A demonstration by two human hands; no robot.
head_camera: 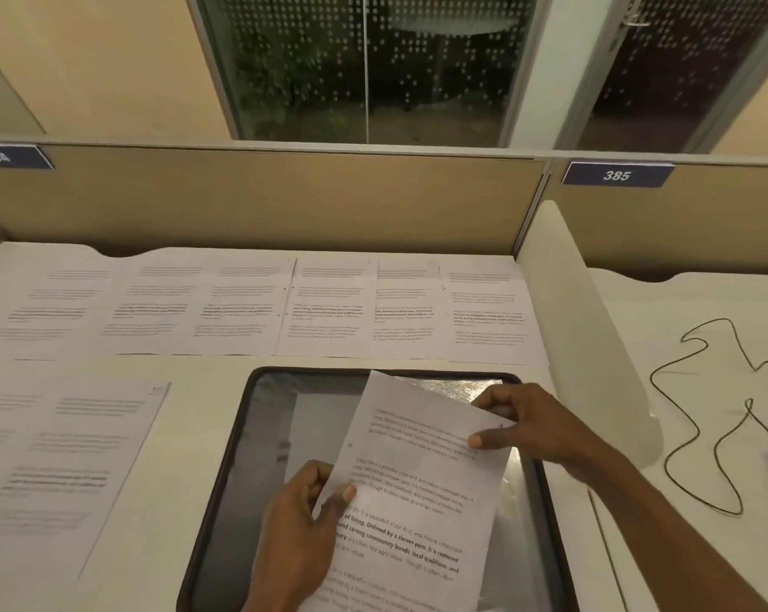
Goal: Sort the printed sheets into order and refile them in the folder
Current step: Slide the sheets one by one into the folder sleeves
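Head view: looks forward-down, close over desk (196,368).

Dim warm indoor light, blurred printed sheets (161,311), wide-angle bending at edges.

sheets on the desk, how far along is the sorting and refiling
Done: sheets are spread in a row along the back of the desk, with more at the left. In hand: left hand and right hand hold one sheet over the open folder. Left: refiling the spread sheets.

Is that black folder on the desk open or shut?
Open. The folder lies flat with its shiny clear sleeve showing inside the black rim, and both hands hold a sheet above it.
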